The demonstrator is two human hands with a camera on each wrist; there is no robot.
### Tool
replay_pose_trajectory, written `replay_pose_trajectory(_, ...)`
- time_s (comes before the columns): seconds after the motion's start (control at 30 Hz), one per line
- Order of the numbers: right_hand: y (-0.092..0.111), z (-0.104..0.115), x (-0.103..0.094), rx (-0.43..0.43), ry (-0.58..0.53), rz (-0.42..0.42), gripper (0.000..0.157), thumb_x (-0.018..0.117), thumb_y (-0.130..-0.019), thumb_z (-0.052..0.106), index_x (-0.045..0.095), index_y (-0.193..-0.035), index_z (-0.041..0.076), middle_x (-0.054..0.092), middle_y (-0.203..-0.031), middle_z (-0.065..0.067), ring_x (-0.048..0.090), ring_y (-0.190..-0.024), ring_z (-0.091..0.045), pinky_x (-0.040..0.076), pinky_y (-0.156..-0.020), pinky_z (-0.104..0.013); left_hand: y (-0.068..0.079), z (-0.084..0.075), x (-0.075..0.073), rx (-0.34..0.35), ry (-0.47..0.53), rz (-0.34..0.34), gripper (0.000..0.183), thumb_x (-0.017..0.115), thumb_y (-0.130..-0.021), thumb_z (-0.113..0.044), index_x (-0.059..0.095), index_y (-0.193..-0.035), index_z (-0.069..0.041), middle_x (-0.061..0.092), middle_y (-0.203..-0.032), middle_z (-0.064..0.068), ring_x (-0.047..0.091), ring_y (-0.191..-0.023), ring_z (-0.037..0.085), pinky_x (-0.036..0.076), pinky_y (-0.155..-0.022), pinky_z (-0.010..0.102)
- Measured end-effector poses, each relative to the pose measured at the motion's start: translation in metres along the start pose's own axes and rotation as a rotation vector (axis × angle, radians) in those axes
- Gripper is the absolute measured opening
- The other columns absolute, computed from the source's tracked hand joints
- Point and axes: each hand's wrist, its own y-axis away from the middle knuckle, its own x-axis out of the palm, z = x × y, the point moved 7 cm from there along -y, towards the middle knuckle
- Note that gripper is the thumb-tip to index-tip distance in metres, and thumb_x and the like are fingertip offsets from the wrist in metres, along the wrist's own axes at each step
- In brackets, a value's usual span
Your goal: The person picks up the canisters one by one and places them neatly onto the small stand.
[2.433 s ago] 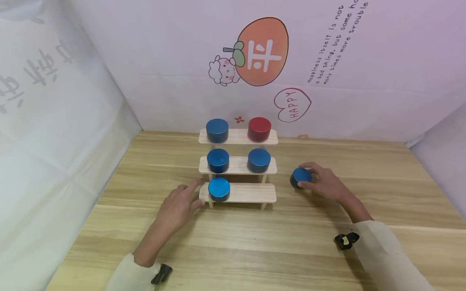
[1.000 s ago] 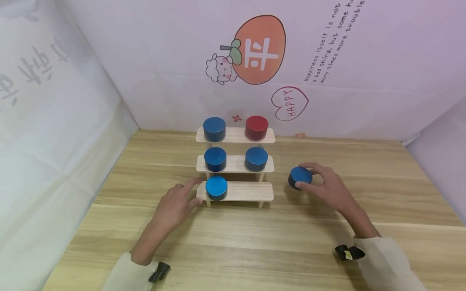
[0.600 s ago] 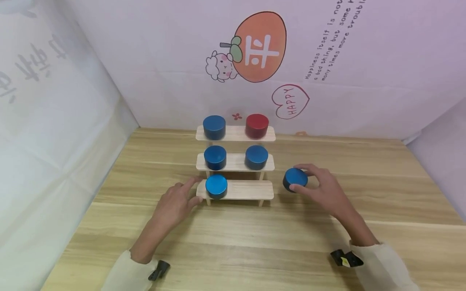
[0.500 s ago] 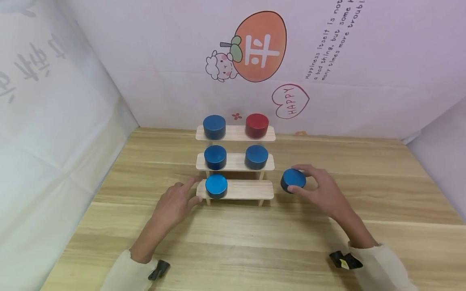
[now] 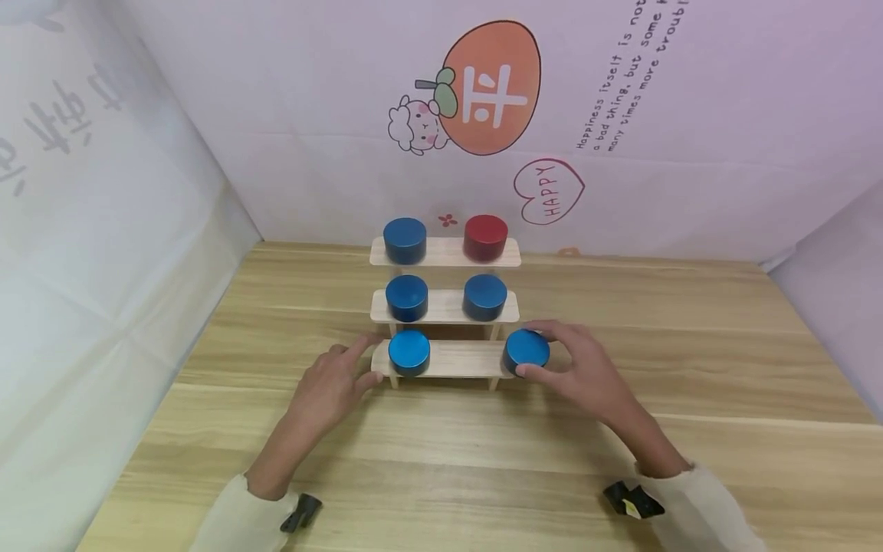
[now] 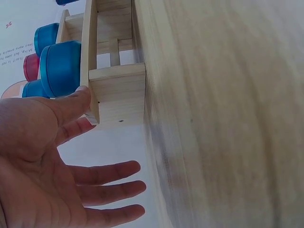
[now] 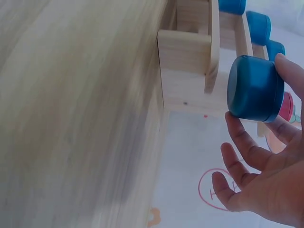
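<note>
In the head view, my right hand (image 5: 579,372) pinches a blue round tin (image 5: 527,349) between thumb and fingers, at the right end of the bottom tier. The right wrist view shows this lidded tin (image 7: 254,89) apart from the tier, the lower fingers spread loosely. My left hand (image 5: 331,391) holds the left end of a wooden three-tier stand (image 5: 469,359) between thumb and forefinger, its other fingers straight. Beside them, a blue tin (image 5: 409,353) sits on the bottom tier. Two blue tins (image 5: 407,297) stand on the middle tier. On top are a blue tin (image 5: 405,240) and a red tin (image 5: 486,238).
The stand rests on a wood-grain table (image 5: 441,468), near a white printed cloth (image 5: 310,123) at the back. Another cloth (image 5: 103,268) hangs along the left side. Small black devices (image 5: 301,512) are at both cuffs.
My right hand has carried the blue tin leftward from the table at the right to the bottom tier's right end. My left hand stays at the stand's left end.
</note>
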Motion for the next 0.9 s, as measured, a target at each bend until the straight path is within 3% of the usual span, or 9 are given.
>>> replay_pose_trajectory(0.27,0.0,0.013,0.015,-0.07,-0.044,-0.014,0.059,0.084,-0.083,0.032,0.062,-0.136,0.015,0.059,-0.137,-0.008,0.047,-0.126,-0.034,0.044,-0.095,-0.06,0.0,0.001,0.002,-0.007,0.009,0.004,0.054,0.072,-0.095,-0.022,0.052,-0.144,-0.017,0.063,-0.117,0.021,0.06,-0.105,0.041,0.052,-0.077,0.054)
replay_pose_trajectory(0.57,-0.009,0.024,0.026,-0.03,0.009,-0.012,0.062,0.084,-0.082,0.034,0.061,-0.137,0.014,0.057,-0.139,-0.011,0.046,-0.126,-0.035,0.044,-0.095,-0.06,-0.001,0.0,0.0,-0.003,0.002,-0.004,0.054,0.072,-0.095,-0.022,0.052,-0.144,-0.016,0.062,-0.118,0.021,0.059,-0.107,0.041,0.052,-0.08,0.055)
replay_pose_trajectory(0.9,-0.011,0.029,0.039,-0.088,0.017,-0.054,0.059,0.085,-0.082,0.032,0.064,-0.133,0.012,0.061,-0.133,-0.01,0.047,-0.123,-0.035,0.041,-0.095,-0.063,0.001,0.001,0.001,0.002,0.009,-0.012,0.054,0.072,-0.095,-0.022,0.052,-0.144,-0.016,0.063,-0.117,0.02,0.059,-0.106,0.039,0.052,-0.079,0.053)
